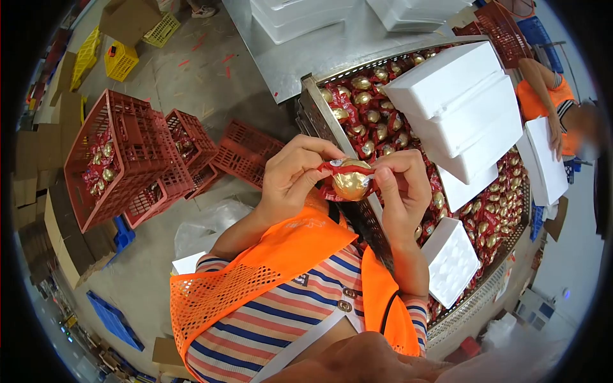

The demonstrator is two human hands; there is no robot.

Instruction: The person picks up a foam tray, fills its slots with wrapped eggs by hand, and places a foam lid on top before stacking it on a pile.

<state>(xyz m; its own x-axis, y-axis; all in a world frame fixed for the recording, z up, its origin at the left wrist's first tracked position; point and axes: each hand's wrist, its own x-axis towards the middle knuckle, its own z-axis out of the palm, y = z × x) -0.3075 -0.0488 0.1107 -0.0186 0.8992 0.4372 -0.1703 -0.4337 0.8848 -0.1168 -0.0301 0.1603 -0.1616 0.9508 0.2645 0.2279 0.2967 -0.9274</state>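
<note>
Between my two hands, in front of my chest, is a round gold-foil ball in a red wrapper point(352, 185). My left hand point(287, 182) pinches the twisted red end on its left side. Thumb and fingers of my right hand point(403, 195) are closed on the right end of the same wrapper. The gold part bulges between the two pinches, with a small pale label near its top edge. Beside my right hand, a large perforated metal tray point(319, 105) holds many similar gold-and-red wrapped balls point(361, 83).
White foam boxes point(456, 105) and a foam tray with round hollows point(452, 262) rest on the wrapped balls. Red crates point(118, 153) stand on the floor at left, some holding wrapped balls. A co-worker in an orange vest point(543, 92) touches a white foam piece point(543, 159) at right.
</note>
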